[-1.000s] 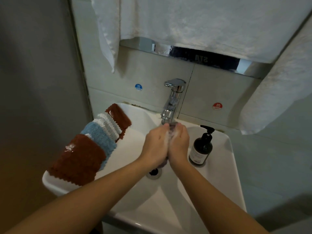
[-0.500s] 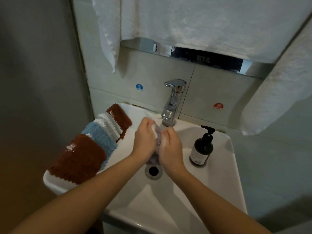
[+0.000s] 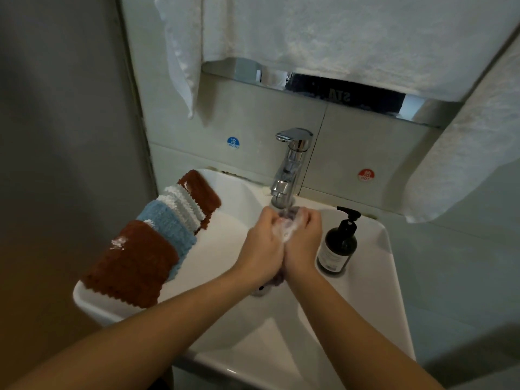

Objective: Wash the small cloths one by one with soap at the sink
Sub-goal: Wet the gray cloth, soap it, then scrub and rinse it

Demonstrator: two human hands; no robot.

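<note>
Mid-scrub under the tap

Both hands were pressed together over the basin, left hand [image 3: 263, 243] and right hand [image 3: 304, 240] clamped on a sudsy purple cloth [image 3: 288, 225] beneath the faucet [image 3: 289, 167]. Best practice, I judged: rub fold against fold, keeping it in the stream. Waiting cloths [image 3: 146, 243] lay along the sink [image 3: 374, 277] left rim. Most of the held cloth was hidden; drain mostly covered.

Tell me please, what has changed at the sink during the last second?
Both hands, left hand and right hand, moved back up under the faucet after dipping toward the drain, still rubbing the soapy purple cloth between them. The cloths on the rim and the soap bottle stayed put.
</note>
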